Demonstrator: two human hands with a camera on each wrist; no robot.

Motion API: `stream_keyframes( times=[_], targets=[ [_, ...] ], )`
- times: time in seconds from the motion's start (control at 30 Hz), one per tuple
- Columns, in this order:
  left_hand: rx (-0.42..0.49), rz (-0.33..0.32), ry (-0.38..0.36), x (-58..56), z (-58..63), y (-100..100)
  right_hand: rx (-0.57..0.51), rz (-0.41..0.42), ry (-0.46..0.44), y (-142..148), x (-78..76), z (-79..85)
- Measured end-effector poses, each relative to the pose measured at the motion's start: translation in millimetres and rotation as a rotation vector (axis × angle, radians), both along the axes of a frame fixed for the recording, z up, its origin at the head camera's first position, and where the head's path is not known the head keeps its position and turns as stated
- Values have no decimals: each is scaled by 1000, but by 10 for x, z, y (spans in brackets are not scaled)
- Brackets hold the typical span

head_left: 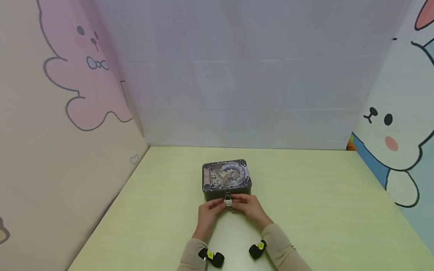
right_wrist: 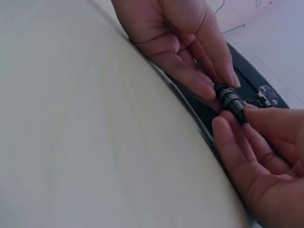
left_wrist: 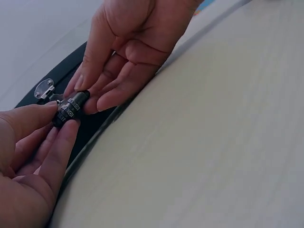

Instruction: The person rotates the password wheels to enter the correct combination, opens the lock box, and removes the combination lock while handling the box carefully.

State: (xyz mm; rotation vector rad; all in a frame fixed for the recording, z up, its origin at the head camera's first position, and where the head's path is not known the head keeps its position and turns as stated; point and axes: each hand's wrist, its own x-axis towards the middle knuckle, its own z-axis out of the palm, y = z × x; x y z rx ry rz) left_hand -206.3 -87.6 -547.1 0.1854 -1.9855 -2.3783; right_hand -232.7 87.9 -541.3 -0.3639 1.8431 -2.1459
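Observation:
A dark tin box with a printed lid lies on the pale table, its front toward me. At its front clasp hangs a small combination padlock with number dials. My left hand pinches one end of the padlock between thumb and fingers. From the other side my right hand grips the opposite end with thumb and fingertips. The dials of the padlock face me in the left wrist view, and they show between both hands in the right wrist view too. Their digits are too small to read surely.
The pale yellow table stretches out on both sides of the box. A light curtain hangs along its back edge. Walls with cartoon animals stand left and right. A small black camera is strapped at each wrist.

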Motion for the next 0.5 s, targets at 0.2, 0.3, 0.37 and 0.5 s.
stream_keyframes(
  times=[0.2,0.3,0.37,0.5],
  targets=[
    [80,-4,-11,-22,-6,-8,-96,26,-104,-3,18,-7],
    [89,1,-20,-38,-1,-12,-109,31,-101,-1,11,-18],
    [94,2,-26,-44,-4,-14,-112,28,-99,-2,6,-27],
    [103,-5,-28,-51,-18,-18,-111,14,-97,-11,4,-40]
  ],
)
